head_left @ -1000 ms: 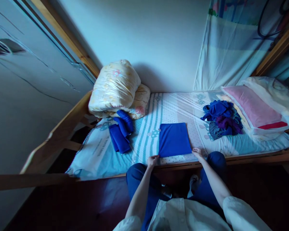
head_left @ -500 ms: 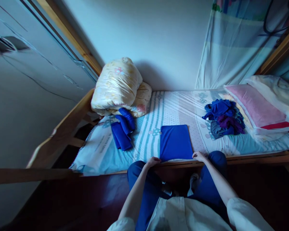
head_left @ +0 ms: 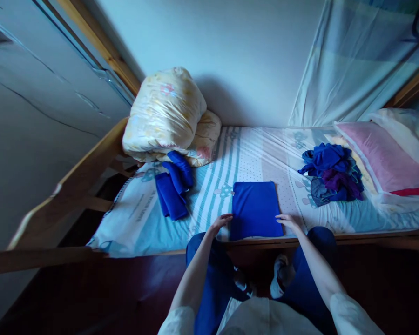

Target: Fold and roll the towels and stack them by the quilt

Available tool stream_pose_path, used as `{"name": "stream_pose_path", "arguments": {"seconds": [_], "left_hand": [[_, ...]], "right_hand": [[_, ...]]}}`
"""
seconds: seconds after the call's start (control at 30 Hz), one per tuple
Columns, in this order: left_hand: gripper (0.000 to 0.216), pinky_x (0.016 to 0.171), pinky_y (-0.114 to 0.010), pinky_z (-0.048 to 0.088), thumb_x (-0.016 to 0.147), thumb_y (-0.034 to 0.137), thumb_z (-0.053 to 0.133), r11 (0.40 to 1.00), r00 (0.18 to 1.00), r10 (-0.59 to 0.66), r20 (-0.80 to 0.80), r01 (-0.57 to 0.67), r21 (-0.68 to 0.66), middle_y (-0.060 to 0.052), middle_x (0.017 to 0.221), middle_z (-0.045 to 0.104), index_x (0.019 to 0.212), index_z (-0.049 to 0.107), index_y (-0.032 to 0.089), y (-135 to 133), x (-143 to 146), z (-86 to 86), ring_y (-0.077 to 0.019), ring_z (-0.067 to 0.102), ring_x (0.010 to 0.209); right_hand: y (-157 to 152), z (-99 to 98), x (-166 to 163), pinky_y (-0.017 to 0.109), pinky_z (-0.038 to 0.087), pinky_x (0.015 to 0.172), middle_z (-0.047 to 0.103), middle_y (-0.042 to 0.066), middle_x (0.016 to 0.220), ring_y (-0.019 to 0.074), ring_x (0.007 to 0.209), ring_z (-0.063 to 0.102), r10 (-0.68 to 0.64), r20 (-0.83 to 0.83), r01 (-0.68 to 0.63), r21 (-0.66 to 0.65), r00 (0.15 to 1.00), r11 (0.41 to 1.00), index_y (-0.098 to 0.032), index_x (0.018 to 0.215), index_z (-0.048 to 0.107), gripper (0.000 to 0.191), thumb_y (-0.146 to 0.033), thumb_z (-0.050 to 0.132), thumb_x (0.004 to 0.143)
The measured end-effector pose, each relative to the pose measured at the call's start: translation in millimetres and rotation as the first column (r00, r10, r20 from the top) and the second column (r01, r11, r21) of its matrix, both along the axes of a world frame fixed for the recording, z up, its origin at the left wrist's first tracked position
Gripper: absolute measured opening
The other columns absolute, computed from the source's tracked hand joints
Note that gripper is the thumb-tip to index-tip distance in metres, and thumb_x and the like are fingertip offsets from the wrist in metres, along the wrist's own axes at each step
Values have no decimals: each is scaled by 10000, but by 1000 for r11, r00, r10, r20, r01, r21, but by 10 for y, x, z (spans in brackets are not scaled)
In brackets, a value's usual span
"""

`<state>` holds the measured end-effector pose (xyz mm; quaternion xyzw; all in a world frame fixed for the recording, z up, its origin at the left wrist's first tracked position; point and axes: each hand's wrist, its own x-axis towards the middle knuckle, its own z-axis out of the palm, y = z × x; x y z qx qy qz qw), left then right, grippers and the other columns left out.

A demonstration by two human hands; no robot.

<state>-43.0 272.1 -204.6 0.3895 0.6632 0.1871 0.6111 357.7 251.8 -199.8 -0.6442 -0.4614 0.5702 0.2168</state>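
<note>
A blue cloth [head_left: 254, 209], perhaps a towel, lies flat in a near-square at the bed's front edge, with a small pale tag on its left side. My left hand [head_left: 220, 223] is at the cloth's left edge, fingers stretched out towards it. On the opposite side, my right hand [head_left: 288, 221] rests its extended fingertips on the cloth's right edge. Neither hand grips anything. Folded blue cloths [head_left: 173, 190] lie to the left, and a crumpled pile of blue and purple cloths [head_left: 331, 172] lies to the right.
The bed [head_left: 209, 204] has a patterned sheet. A bundled floral quilt [head_left: 165, 111] stands at the back left, and a pink pillow [head_left: 384, 153] lies at the right. A wooden bed rail [head_left: 70, 181] closes the left end. A pale curtain [head_left: 338, 83] hangs at the back right.
Both hands have left the near corners of the blue cloth and moved forward along its sides, their fingers straightening. The view has shifted slightly.
</note>
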Motion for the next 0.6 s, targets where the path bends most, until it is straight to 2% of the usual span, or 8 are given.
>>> {"name": "stream_pose_path", "arguments": {"seconds": [0.17,0.3,0.43,0.6], "left_hand": [[832,944,-400,469,575,669,810,993,990,77,120,-87,79,-176,1246,728,1204,746,128,321,65,-92,-354,611,1228],[791,968,-433,471,576,634,832,982,981,131,143,-147,115,-170,1251,724,1196,749,150,656,162,-93,-358,603,1228],[663,880,-382,504,645,541,807,975,983,156,101,-170,147,-146,1179,738,1176,747,147,1007,242,-122,-306,652,1113],[605,694,-294,468,678,494,751,959,980,198,-4,-193,208,-55,841,706,1151,745,118,1323,288,-247,-202,635,807]], "right_hand": [[396,-79,-33,441,551,1010,791,70,1142,299,1112,712,-53,-5,53,48,999,997,-242,1011,820,307,-343,760,728],[748,-161,-58,429,562,986,784,68,1166,288,1104,711,-93,11,92,79,996,993,-238,1097,802,354,-347,739,766],[1092,-251,-105,443,564,992,779,64,1186,275,1113,706,-128,52,122,110,990,986,-223,1155,780,377,-310,717,794],[1471,-356,-182,438,553,1031,764,70,1233,274,1166,698,-157,74,142,175,985,974,-217,1149,783,365,-255,707,794]]}}
